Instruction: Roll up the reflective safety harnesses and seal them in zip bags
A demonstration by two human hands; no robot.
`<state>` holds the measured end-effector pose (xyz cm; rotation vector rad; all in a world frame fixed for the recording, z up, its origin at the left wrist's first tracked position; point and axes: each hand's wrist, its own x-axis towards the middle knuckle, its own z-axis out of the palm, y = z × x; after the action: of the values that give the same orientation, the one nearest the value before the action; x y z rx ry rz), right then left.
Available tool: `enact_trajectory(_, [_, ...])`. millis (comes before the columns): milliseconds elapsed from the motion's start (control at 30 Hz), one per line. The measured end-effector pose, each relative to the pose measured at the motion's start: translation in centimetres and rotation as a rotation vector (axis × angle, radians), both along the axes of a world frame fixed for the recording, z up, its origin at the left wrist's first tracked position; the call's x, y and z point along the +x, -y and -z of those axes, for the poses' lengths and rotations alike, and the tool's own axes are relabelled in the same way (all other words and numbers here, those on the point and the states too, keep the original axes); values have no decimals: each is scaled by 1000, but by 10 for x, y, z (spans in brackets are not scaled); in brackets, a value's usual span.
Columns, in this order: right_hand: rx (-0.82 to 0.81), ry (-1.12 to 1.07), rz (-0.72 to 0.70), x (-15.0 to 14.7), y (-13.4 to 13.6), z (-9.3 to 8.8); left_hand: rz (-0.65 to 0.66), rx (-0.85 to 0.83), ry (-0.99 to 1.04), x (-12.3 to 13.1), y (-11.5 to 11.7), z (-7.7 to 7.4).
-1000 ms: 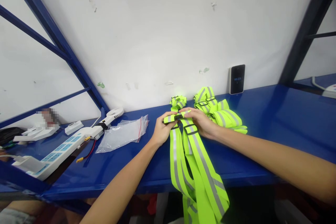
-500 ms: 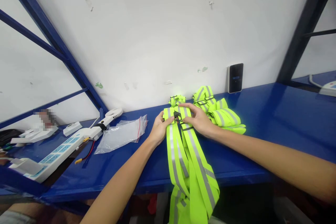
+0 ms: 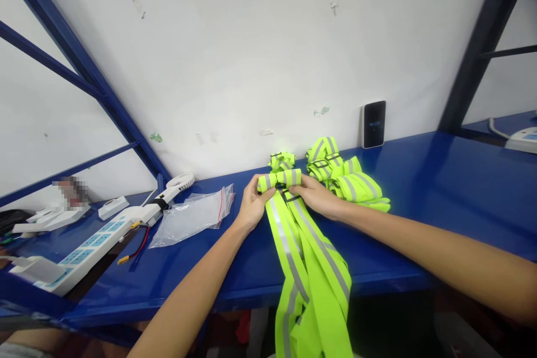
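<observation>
Straps (image 3: 316, 268) have turned over at the top since a half-second ago, into a roll (image 3: 289, 178). Left hand (image 3: 251, 206) and right hand (image 3: 319, 197) pinch its opposite ends, equally near; its long axis roughly parallels the table's (image 3: 419, 196) back edge, tails crossing the front.

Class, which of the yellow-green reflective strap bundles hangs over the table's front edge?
The held strap bundle, its rolled end between left hand and right hand: its straps drop past the table edge; the other bundles lie wholly on top.
</observation>
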<state>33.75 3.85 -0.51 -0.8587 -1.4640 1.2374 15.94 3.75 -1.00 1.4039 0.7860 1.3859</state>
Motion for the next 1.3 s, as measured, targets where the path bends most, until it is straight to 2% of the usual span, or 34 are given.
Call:
enact_trajectory(133, [-66, -45, -16, -2, 1, 0, -19, 22, -21, -3, -3, 1])
enact_trajectory(233, [-198, -138, -55, -4, 3, -1, -54, 59, -77, -6, -6, 2])
enact_trajectory(333, [-370, -201, -139, -3, 9, -7, -96, 96, -107, -7, -7, 1])
enact_trajectory(467, [-425, -325, -266, 0, 15, -15, -134, 153, -128, -8, -7, 0])
enact_trajectory(633, [-379, -354, -206, -3, 11, -10, -159, 196, -188, -12, -6, -2])
enact_trajectory(833, [-294, -420, -148, -5, 3, -5, -2, 165, -151, -15, -4, 2])
enact_trajectory(933, [-262, -380, -99, -5, 4, -6, 9, 69, -84, -7, -1, 2])
enact_trajectory(1100, [-169, -335, -20, -5, 4, -6, 19, -172, 190, 3, 2, -2])
enact_trajectory(1300, [32, -180, -85, 2, 5, -5, 65, -219, 153, 0, 5, -3])
